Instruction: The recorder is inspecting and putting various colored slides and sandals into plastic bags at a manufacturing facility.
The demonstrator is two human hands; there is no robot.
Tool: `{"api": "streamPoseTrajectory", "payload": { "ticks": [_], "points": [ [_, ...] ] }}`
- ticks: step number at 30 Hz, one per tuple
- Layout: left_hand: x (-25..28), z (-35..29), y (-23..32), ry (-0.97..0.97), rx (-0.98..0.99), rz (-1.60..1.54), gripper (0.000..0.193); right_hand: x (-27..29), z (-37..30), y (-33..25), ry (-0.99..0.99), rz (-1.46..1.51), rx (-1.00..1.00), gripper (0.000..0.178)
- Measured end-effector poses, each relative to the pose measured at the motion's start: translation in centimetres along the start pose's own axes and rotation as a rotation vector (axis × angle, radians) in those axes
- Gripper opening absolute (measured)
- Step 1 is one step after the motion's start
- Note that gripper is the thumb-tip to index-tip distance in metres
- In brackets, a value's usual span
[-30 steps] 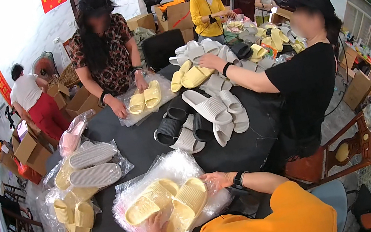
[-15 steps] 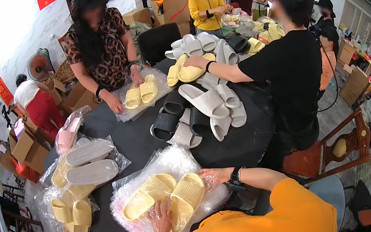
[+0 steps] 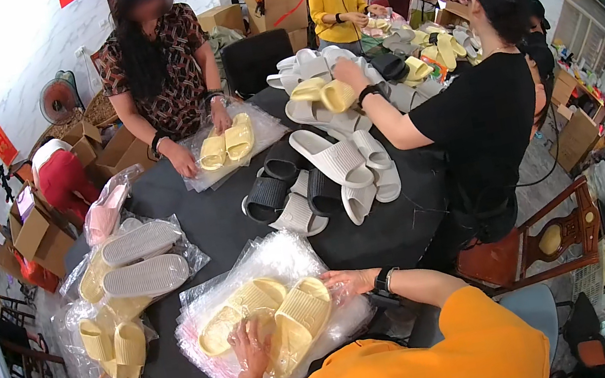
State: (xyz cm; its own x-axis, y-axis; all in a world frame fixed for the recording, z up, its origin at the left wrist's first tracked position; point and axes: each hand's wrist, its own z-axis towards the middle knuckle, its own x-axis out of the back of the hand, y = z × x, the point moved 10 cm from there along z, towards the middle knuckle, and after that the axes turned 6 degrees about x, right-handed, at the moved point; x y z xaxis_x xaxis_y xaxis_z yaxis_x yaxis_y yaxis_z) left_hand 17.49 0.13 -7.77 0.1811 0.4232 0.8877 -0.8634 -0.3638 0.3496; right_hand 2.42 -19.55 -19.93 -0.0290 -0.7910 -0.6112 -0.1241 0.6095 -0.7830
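Observation:
A pair of pale yellow slippers (image 3: 273, 320) lies side by side on a stack of clear plastic bags (image 3: 213, 371) at the near edge of the dark table (image 3: 217, 232). My left hand (image 3: 250, 347) lies flat with spread fingers on the plastic over the near ends of the slippers. My right hand (image 3: 348, 280) is at the right slipper's far end and pinches the bag's edge there. Both wrists wear dark bands.
Bagged grey and yellow slippers (image 3: 127, 272) lie to the left. A loose heap of black and grey slippers (image 3: 318, 186) fills the table's middle. A person in black (image 3: 480, 117) stands close on the right, another in a patterned top (image 3: 164, 68) bags slippers opposite. A wooden chair (image 3: 547, 243) stands at right.
My left hand has slid up from the near slipper's tip onto the pair. The person in black has lifted a yellow pair off the pile.

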Motion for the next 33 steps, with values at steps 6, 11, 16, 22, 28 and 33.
{"api": "streamPoseTrajectory", "payload": {
  "ticks": [6, 11, 16, 22, 28, 33],
  "points": [
    [0.4, 0.7, 1.4, 0.042, -0.118, 0.097, 0.052, -1.7, -0.3, -0.1, 0.172, 0.238, -0.212, 0.056],
    [-0.6, 0.6, 2.5, 0.018, -0.194, 0.097, 0.042, -2.1, -0.5, -0.5, 0.159, 0.225, -0.199, 0.055],
    [-0.6, -0.3, 2.9, 0.023, -0.196, 0.143, 0.033, -1.4, -0.2, 0.4, 0.200, 0.233, -0.261, 0.052],
    [-1.2, -0.8, 2.7, -0.020, -0.171, 0.128, 0.028, -0.7, -0.2, -1.5, -0.112, -0.686, 0.110, 0.079],
    [1.7, 0.8, 1.4, 0.072, -0.034, -0.063, 0.044, -2.1, -1.4, -2.1, 0.228, -0.177, -0.354, 0.053],
    [-1.1, 0.4, -3.2, -0.042, 0.306, -0.412, 0.055, -1.7, -1.2, -1.9, 0.275, -0.227, -0.361, 0.058]
  ]
}}
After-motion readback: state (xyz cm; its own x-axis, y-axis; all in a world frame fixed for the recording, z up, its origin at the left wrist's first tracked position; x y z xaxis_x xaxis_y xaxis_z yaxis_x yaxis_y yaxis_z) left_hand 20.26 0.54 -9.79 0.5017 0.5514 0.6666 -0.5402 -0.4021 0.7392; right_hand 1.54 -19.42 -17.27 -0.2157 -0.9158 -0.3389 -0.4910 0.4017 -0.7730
